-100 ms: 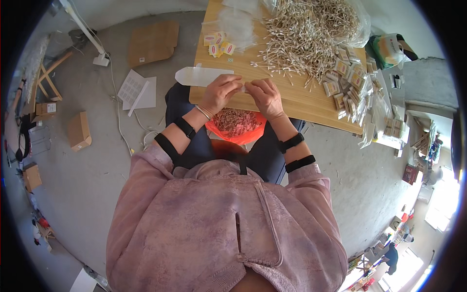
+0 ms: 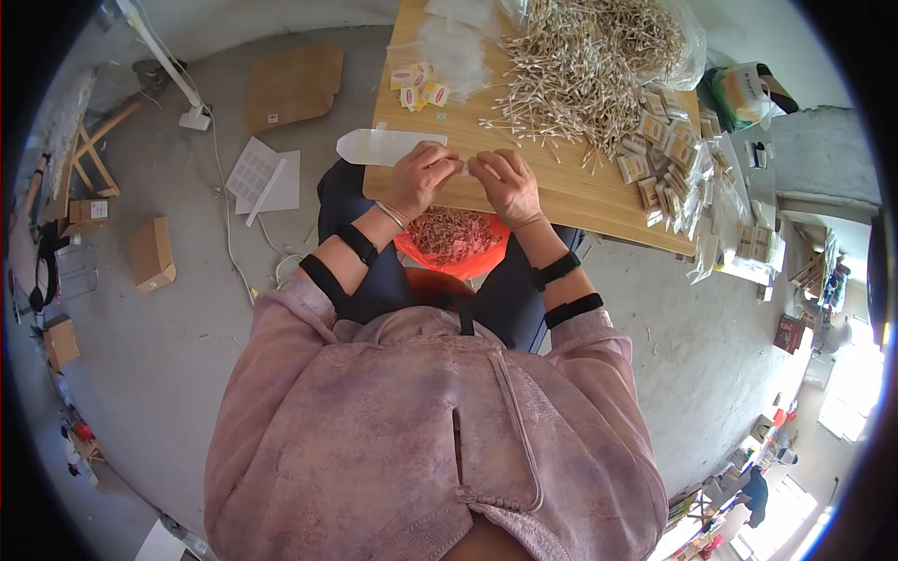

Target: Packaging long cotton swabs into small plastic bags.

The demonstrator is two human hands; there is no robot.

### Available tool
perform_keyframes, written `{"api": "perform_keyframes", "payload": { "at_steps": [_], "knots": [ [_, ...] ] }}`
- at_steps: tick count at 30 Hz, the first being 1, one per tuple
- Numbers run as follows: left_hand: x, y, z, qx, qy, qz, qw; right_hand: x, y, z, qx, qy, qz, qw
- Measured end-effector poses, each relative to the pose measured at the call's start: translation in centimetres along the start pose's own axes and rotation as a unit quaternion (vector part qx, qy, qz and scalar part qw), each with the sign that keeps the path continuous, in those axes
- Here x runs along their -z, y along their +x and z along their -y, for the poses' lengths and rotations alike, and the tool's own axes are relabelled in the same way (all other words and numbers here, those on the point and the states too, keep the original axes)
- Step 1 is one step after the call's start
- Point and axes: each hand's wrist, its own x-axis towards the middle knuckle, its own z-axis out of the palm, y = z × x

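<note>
My left hand (image 2: 421, 179) and my right hand (image 2: 507, 185) meet over the table's near edge, fingers closed in a pinch. Between their fingertips is a small whitish bit, too small to make out. Just left of my left hand lies a flat white strip with a pointed end (image 2: 374, 147). Below my hands, between my knees, hangs a red plastic bag (image 2: 458, 266) filled with loose swab-like sticks (image 2: 451, 232). Beyond my right hand a large heap of cotton swabs (image 2: 585, 75) spreads over the wooden table (image 2: 561, 201).
Small yellow-and-white cards (image 2: 433, 93) and clear plastic bags (image 2: 454, 51) lie at the table's far left. Packed swab bundles (image 2: 669, 150) pile up along its right side. On the floor to the left are cardboard (image 2: 295, 84), printed sheets (image 2: 262, 178) and a cable (image 2: 224, 224).
</note>
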Motion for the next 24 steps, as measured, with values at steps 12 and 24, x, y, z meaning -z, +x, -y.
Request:
{"api": "perform_keyframes", "payload": {
  "at_steps": [12, 24],
  "knots": [
    [0.7, -0.4, -0.9, -0.070, 0.132, 0.023, 0.988, -0.1, -0.8, 0.8, 0.034, -0.087, 0.014, 0.996],
    [1.2, 0.5, -1.6, -0.070, 0.182, 0.021, 0.981, 0.2, 0.0, 0.6, 0.030, -0.065, 0.018, 0.997]
  ]
}}
